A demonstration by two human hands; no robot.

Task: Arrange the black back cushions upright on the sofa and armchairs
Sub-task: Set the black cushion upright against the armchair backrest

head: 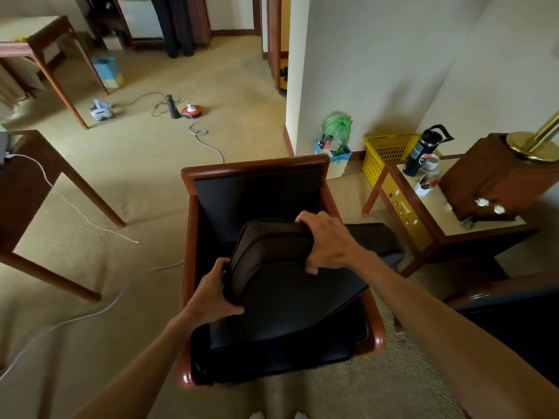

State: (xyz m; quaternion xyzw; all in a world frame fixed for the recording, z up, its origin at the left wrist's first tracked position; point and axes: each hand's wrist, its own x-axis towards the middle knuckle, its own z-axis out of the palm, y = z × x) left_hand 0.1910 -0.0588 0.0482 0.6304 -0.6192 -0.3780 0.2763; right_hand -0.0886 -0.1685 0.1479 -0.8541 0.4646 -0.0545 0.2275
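A wooden-framed armchair (254, 169) with black upholstery stands right in front of me. A black back cushion (281, 285) lies tilted across its seat, its far end raised and its right corner hanging over the right armrest. My left hand (213, 293) grips the cushion's left edge. My right hand (325, 240) grips its raised top edge. Another dark cushion or seat (375, 237) shows just right of the chair, partly hidden by my right arm.
A side table (453, 228) at right carries a brown box, a black bottle (423, 149) and a cup. A yellow basket (384, 152) stands by the wall. Wooden tables stand left, white cables (205, 140) cross the carpet, and another dark seat (514, 322) is lower right.
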